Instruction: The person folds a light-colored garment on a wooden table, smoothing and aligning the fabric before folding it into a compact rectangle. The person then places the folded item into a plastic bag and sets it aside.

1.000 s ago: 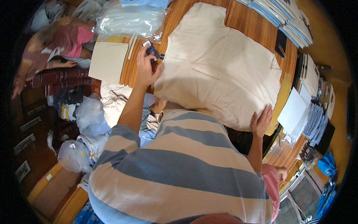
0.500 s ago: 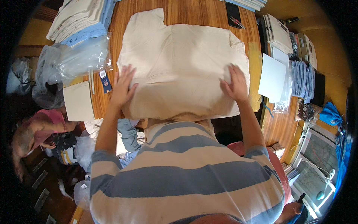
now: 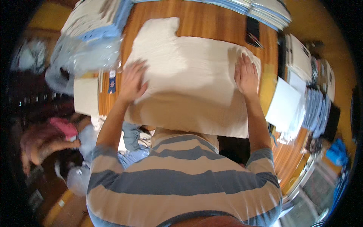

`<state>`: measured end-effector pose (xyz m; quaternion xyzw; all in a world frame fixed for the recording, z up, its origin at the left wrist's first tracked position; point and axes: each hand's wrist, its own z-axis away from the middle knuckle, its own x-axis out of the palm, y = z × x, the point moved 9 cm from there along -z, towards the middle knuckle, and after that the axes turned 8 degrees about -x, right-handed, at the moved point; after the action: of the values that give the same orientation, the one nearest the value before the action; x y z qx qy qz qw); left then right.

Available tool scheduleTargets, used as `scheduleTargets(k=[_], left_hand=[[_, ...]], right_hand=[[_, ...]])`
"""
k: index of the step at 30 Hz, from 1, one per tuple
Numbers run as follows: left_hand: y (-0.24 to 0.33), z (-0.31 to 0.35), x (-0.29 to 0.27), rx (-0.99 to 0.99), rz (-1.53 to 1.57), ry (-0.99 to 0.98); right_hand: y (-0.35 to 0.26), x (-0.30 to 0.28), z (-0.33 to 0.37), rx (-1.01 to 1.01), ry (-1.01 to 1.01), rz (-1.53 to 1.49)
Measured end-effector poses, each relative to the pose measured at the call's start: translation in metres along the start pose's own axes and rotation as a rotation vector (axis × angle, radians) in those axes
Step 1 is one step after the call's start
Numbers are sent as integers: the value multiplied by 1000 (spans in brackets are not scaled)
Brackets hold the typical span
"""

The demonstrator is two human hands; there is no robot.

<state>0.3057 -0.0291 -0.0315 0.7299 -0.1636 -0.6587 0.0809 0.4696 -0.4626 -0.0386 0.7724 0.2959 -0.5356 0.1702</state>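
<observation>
A cream-coloured garment lies spread on the wooden table in front of me, with a sleeve-like part sticking out at its far left. Its near edge hangs over the table's front, close to my body. My left hand rests on the garment's left edge, fingers stretched and slightly blurred. On the right side, my right hand lies flat near the far right corner, its fingers extended and close together. Neither hand grasps anything.
Stacked folded garments and clear plastic bags stand at the left, near a dark blue tag and a beige card. Small snips lie on a black phone-like object. White sheets are at right. Another person bends at left.
The view has shifted, so the table appears lower and farther right. My right hand has slid toward the garment's far right corner, and the crumpled edge there looks flatter.
</observation>
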Motion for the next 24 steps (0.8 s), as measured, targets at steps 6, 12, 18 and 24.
scheduleTargets(k=[6, 12, 18, 24], left_hand=[[-16, -112, 60, -70, -104, 115], [-37, -125, 71, -104, -158, 123], [8, -45, 49, -130, -1, 244], [-13, 165, 9, -439, -114, 66]], right_hand=[[122, 48, 25, 110, 43, 203], [118, 52, 11, 236, -109, 114], [68, 26, 59, -156, 105, 336], [-34, 23, 128, 325, -332, -15]])
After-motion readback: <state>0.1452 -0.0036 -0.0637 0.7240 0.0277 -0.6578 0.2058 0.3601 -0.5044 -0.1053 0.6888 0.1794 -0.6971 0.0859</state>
